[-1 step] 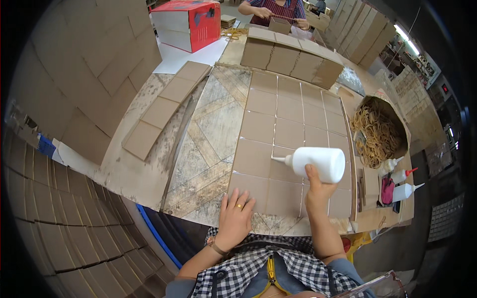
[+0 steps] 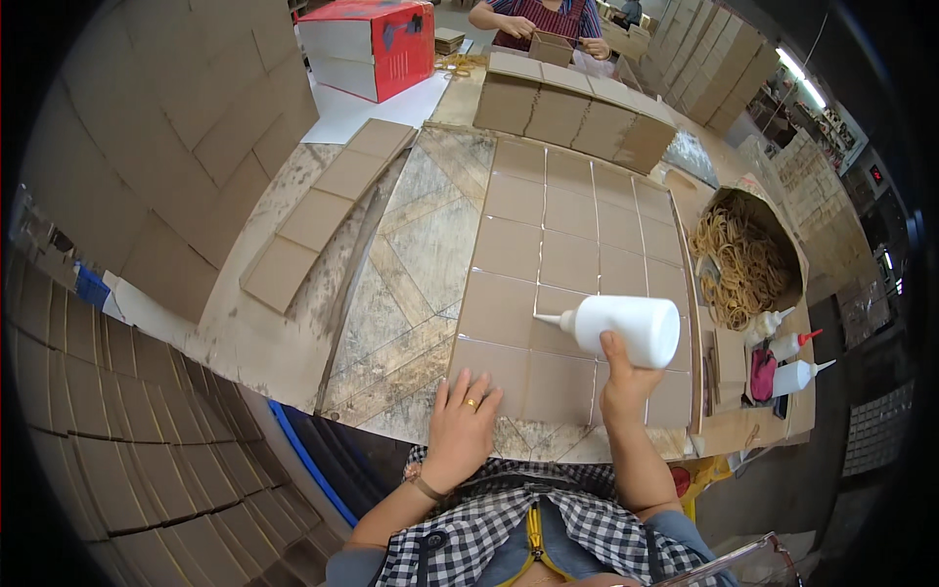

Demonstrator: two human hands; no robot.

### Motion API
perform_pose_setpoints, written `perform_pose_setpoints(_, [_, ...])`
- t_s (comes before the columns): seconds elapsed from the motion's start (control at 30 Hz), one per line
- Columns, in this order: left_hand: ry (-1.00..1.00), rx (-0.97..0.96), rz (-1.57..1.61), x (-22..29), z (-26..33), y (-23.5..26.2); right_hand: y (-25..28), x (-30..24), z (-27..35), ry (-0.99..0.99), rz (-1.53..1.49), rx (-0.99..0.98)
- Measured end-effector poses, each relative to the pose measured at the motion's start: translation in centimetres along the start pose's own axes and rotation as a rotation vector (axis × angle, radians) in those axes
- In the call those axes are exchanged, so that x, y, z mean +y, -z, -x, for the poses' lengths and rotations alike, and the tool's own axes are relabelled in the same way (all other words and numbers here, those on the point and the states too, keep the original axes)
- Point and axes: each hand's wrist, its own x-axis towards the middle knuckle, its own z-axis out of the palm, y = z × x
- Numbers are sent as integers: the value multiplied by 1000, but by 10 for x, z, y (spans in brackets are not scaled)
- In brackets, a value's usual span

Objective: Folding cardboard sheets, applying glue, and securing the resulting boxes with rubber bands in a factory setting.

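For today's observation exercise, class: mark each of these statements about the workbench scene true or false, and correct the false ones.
1. The right hand holds a white squeeze bottle with its nozzle pointing to the person's left. True.
2. The left hand grips a pair of scissors. False: it lies flat on the sheet of cardboard panels, holding nothing.
3. An open box of rubber bands sits to the right of the panels. True.
4. The box at the far end of the table is blue. False: the box is red and white.
5. Small glue bottles lie at the right edge. True.
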Motion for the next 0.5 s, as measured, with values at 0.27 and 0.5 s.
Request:
perform_pose_setpoints(0.27, [-32, 17, 64, -10, 1, 2, 49, -13, 58, -35, 51, -119])
perform_pose_setpoints(0.5, [-39, 47, 71, -11, 4, 0, 84, -16, 100, -100, 34, -195])
